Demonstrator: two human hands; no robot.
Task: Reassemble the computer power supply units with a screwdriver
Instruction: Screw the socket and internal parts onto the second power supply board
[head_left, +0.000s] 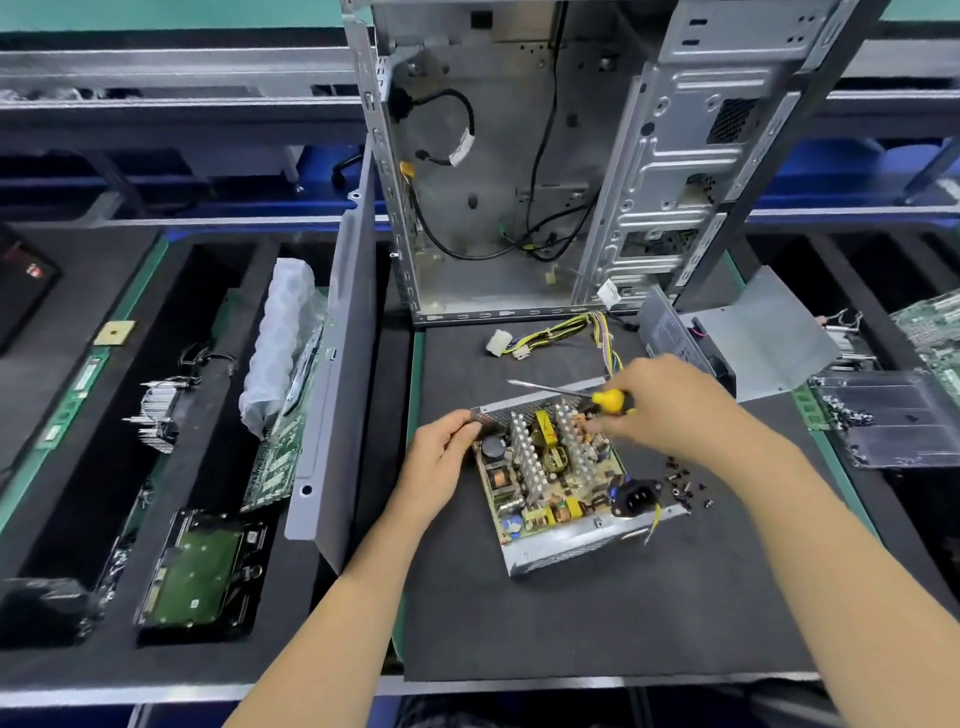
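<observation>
An open power supply unit (558, 543) lies on the black mat, its circuit board with heat sinks and coils exposed. My left hand (441, 460) grips its perforated left wall near the far corner. My right hand (670, 405) holds a screwdriver with a yellow and black handle (612, 400); its shaft (545, 387) points left over the unit's far edge. The fingers of that hand reach down onto the board's far right corner. A bundle of yellow and coloured wires (566, 332) runs from the unit toward the case. The grey cover (758, 338) of the power supply lies at the right.
An empty computer case (519, 156) stands open behind the mat, its side panel (337, 364) leaning at the left. Loose black screws (683, 480) lie right of the unit. Foam trays at the left hold a hard drive (200, 569), boards and memory sticks. More parts sit at the far right.
</observation>
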